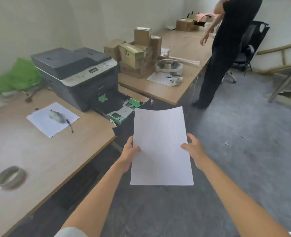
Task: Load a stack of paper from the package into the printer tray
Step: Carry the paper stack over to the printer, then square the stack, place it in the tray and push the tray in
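Note:
A white stack of paper (161, 147) is held flat in the air in front of me, over the floor. My left hand (130, 152) grips its left edge and my right hand (193, 148) grips its right edge, thumbs on top. Beyond the paper's far edge, the printer tray (122, 111) with green guides is pulled out of the dark grey printer (79, 74), which stands on the left desk. The tray looks bare inside. No paper package is visible.
The left desk (38, 151) carries a loose sheet (52, 119) with a pen and a small grey object, plus a tape roll (10, 177). Cardboard boxes (136, 52) crowd the far desk. A person in black (226, 48) stands right of it by a chair.

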